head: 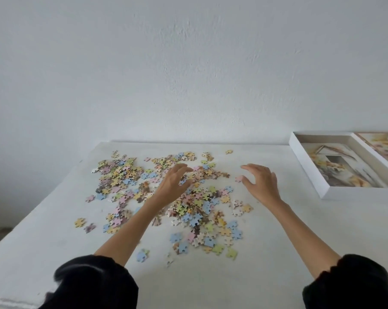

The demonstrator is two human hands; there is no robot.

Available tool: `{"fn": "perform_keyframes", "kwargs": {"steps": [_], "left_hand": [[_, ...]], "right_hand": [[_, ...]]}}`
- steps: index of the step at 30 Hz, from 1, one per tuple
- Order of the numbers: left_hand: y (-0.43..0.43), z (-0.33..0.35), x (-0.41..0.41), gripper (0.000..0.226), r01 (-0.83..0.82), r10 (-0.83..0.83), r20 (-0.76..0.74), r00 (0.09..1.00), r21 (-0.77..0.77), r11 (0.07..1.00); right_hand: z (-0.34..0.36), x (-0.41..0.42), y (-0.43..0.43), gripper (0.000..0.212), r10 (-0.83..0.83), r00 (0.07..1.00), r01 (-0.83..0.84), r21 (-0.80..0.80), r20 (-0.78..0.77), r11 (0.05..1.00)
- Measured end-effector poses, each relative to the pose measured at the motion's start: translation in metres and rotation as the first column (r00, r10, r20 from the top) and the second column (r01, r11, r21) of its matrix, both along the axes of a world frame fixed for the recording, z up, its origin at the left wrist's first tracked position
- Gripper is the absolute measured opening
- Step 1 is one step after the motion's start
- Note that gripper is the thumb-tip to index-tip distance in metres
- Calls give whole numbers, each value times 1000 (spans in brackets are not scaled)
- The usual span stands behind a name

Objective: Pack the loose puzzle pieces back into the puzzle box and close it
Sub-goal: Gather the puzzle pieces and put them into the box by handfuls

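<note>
Pastel puzzle pieces (pixel 166 192) lie scattered, unboxed.

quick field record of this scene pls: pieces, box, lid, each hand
pieces: puzzle pieces scattered loose on the table
box: puzzle box open at far right, printed picture inside, no pieces seen in it
lid: lid beside the box, cut off by the frame
left hand: left hand over the pile, fingers curved, holding nothing
right hand: right hand spread beside a pink piece

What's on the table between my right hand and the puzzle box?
Nothing: in the head view, only bare table separates the right hand from the puzzle box.
</note>
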State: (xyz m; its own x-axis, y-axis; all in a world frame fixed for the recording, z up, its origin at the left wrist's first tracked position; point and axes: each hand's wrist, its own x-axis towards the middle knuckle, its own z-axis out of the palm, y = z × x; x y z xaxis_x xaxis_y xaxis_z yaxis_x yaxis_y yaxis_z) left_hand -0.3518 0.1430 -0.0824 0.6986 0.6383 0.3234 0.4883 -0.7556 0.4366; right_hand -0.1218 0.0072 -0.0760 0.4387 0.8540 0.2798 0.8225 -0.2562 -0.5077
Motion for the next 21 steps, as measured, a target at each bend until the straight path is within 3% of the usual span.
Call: {"fn": "perform_keyframes", "kwargs": {"steps": [3, 10, 13, 17, 19, 21], "left_hand": [[7, -4, -2, 37, 2, -2, -15, 1000, -12, 1000], [9, -20, -5, 38, 8, -11, -53, 999, -66, 998], [10, -22, -4, 38, 11, -13, -44, 999, -36, 999], [10, -24, -4, 39, 3, -5, -55, 998, -43, 999], [9, -23, -3, 39, 0, -2, -51, 999, -41, 999], [8, -22, -4, 37, 0, -3, -43, 999, -55, 998]], "right_hand": [[-11, 24, -13, 41, -93, 995, 92, -68, -16, 993], [-22, 0, -19, 51, -28, 996, 10, -205, -87, 979], [-24, -28, -20, 57, 77, 997, -75, -291, -6, 954], [-27, -65, -18, 84, 171, 979, -119, -376, 110, 919], [-25, -73, -15, 74, 164, 983, -124, -368, 80, 922], [-22, -74, -12, 54, 116, 993, -122, -247, -39, 961]]}}
